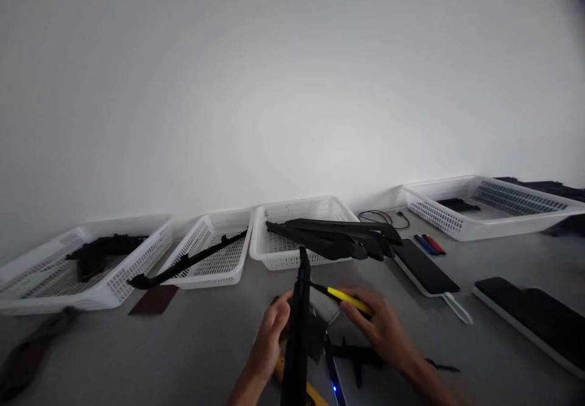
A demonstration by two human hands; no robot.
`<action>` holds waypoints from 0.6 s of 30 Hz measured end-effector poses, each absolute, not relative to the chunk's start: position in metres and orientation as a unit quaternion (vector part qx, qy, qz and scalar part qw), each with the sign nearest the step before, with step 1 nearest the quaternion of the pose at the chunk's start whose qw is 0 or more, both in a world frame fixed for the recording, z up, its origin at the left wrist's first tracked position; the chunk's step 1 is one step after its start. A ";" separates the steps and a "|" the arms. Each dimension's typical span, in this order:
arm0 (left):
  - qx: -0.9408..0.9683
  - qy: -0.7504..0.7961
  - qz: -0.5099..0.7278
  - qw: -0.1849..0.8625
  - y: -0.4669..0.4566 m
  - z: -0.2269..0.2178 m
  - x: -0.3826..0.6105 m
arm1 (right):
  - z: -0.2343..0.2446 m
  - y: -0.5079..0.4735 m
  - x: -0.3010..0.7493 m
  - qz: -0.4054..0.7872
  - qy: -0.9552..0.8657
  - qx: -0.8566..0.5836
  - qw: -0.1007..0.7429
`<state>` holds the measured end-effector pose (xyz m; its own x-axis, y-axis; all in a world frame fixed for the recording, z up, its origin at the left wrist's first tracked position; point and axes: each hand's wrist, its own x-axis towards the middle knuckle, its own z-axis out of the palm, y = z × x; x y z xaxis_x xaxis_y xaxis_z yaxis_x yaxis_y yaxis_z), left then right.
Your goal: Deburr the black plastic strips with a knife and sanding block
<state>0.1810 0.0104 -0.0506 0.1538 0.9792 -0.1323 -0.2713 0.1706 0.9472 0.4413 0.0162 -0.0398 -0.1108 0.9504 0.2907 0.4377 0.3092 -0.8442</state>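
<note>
Lower centre, left hand (269, 331) grips a long black plastic strip (298, 333), axis running up the frame; right hand (380, 322), just right, grips a slim yellow-handled tool (350, 301), tip at the strip's upper part.

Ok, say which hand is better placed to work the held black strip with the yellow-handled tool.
Probably the right hand: it grips the yellow-handled tool, tip close to the black strip, while the left hand holds that strip.
</note>
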 end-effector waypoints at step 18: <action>0.436 0.462 0.544 0.548 0.009 -0.024 0.188 | -0.030 0.008 0.441 0.295 -0.705 -0.484 0.426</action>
